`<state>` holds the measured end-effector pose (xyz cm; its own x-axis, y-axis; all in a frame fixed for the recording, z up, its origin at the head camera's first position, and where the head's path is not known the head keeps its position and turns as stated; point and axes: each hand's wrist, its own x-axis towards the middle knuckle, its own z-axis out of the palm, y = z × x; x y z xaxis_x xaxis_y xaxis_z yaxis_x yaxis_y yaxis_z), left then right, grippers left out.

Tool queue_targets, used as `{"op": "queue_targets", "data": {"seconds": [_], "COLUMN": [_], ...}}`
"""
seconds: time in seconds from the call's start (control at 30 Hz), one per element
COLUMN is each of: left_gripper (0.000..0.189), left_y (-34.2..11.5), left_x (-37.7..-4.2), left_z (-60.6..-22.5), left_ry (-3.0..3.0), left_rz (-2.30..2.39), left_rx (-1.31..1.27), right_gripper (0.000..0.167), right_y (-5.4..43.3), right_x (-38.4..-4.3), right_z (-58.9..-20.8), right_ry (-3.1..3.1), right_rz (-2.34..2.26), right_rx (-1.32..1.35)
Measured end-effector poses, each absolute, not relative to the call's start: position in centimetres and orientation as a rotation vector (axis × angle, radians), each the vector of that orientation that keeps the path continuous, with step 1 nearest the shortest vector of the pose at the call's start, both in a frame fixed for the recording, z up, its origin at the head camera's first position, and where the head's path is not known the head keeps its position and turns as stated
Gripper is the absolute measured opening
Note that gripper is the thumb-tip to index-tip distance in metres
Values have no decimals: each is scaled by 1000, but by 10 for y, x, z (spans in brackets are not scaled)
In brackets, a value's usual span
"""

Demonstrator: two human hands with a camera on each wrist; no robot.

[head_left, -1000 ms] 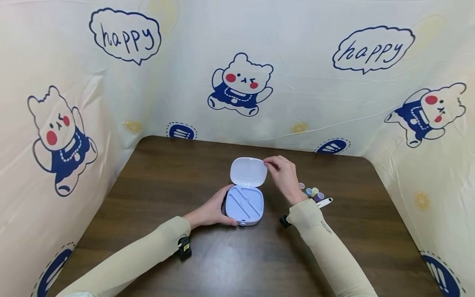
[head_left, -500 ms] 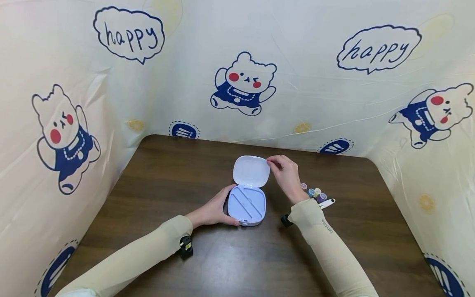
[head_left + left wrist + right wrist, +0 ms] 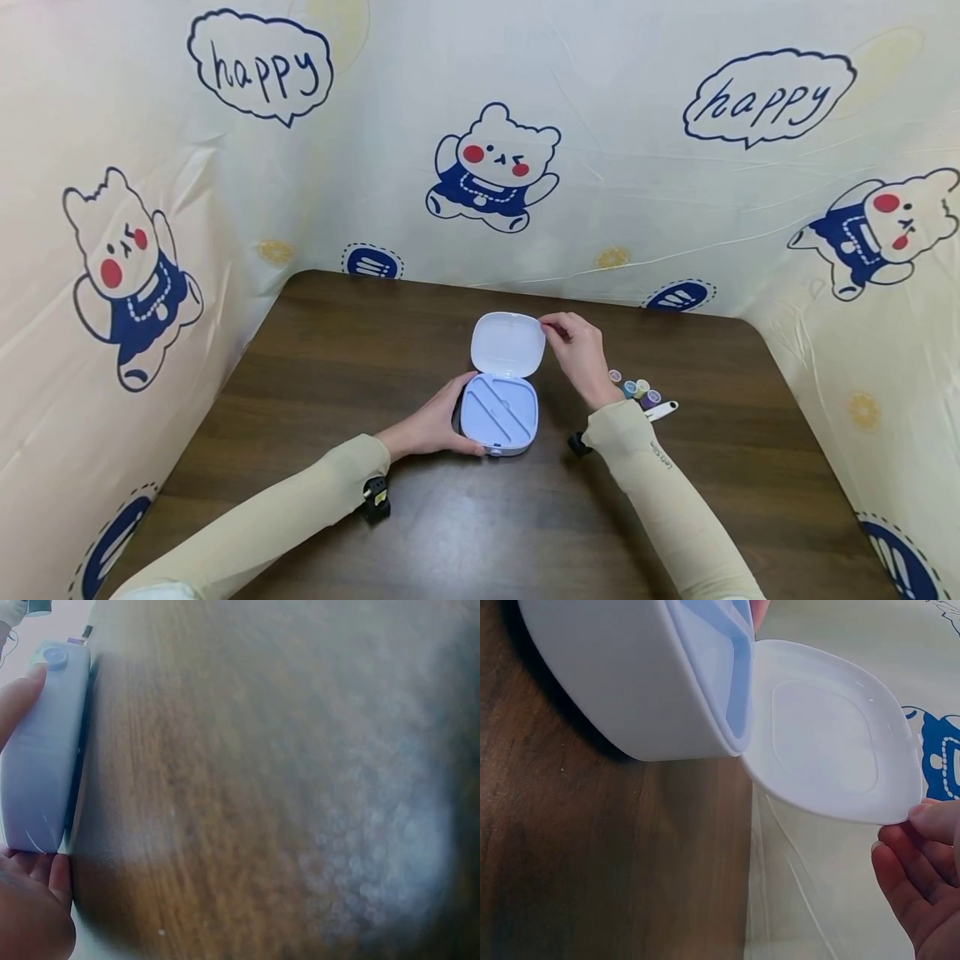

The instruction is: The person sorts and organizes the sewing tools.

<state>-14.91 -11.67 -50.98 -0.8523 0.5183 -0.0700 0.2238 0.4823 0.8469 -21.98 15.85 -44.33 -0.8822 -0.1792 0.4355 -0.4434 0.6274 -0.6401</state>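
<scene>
A small pale-blue hinged box [image 3: 498,414] sits on the table with its lid [image 3: 508,343] raised and tipped back. Slanting ridges divide its blue inner tray [image 3: 718,667]. My left hand [image 3: 429,422] grips the box from the left, thumb at the front near a round button and fingers round the far side. In the left wrist view, the thumb lies against the box's side wall [image 3: 41,757]. At the upper right corner of the lid, my right hand [image 3: 579,354] pinches its edge between thumb and forefinger; the other fingers are loosely curled below.
Beside my right wrist lie several small spool-like pieces [image 3: 641,388] in pink, blue, yellow and purple. A white handle with a hole at its end [image 3: 662,410] lies next to them, partly behind the sleeve. Printed cloth [image 3: 630,167] walls in the brown table [image 3: 337,342].
The whole head view shifted slightly, then steadied. Both hands keep their grip on the box and its lid, and the lid stays raised.
</scene>
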Motion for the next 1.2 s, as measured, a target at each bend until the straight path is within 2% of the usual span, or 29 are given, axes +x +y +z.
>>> {"op": "queue_targets", "data": {"seconds": [0.27, 0.5, 1.2], "left_gripper": [123, 124, 121], "left_y": [-116, -117, -116], "left_x": [-148, -148, -148], "left_z": [-509, -510, -506], "left_ry": [2410, 2412, 2416], "left_rz": [1308, 1312, 1316], "left_rx": [618, 624, 643], "right_gripper": [24, 18, 17], "right_y": [162, 165, 156], "right_x": [-211, -194, -146], "right_z": [-454, -465, -486], "right_ry": [-2523, -2496, -2622], "right_rz": [1141, 1116, 789], "right_rx": [461, 428, 668]}}
